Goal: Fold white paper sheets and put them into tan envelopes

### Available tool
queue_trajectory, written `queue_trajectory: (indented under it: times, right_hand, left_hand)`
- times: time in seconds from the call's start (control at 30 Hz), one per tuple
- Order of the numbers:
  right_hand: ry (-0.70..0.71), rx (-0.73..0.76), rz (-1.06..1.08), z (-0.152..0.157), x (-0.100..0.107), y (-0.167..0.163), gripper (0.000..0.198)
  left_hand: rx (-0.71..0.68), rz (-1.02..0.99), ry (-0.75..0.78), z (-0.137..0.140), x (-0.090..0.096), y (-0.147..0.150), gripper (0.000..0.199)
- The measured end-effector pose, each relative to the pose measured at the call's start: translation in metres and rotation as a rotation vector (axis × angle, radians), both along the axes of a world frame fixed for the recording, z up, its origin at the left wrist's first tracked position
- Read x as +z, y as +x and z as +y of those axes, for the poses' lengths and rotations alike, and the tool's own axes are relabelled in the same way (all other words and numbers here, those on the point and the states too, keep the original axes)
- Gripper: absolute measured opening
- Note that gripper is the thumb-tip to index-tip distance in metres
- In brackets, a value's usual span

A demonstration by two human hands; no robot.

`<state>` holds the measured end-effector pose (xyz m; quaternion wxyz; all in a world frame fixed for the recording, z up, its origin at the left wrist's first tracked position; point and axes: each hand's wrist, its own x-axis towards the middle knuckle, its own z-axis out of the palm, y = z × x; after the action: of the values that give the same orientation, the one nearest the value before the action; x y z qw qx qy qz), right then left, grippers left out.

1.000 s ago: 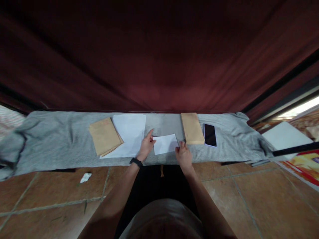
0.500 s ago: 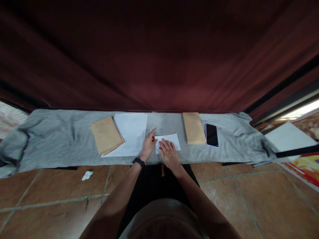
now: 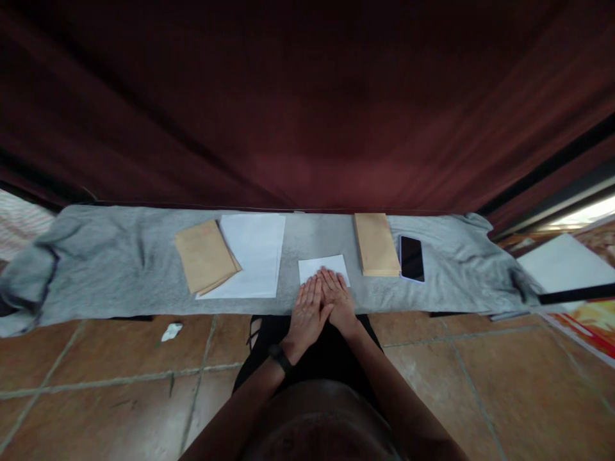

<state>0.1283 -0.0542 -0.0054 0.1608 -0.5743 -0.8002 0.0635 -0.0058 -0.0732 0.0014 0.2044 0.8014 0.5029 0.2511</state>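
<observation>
1. Your left hand [image 3: 306,317] lies palm down, fingers straight and nearly together, gripping nothing; its fingertips rest on the paper [image 3: 314,265].
2. Your right hand [image 3: 339,302] lies alongside, touching the left, its fingers extended flat on the paper, gripping nothing.
3. The paper lies on the cloth [image 3: 129,262], between the sheets [image 3: 254,250] and the brown stack [image 3: 377,246].
4. The phone [image 3: 412,259] lies just beside that stack.

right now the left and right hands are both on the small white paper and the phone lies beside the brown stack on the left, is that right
Not quite: the phone's place is wrong. The head view shows the phone beside the brown stack on the right. The left hand and right hand are both on the small white paper.
</observation>
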Motion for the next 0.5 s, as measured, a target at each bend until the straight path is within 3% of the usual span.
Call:
queue_trajectory:
  times: [0.5]
  right_hand:
    - [0.03,-0.141,0.017,-0.014,-0.004,0.037,0.054]
  left_hand:
    - [0.055,0.157,0.043,-0.01,0.0,-0.012,0.078]
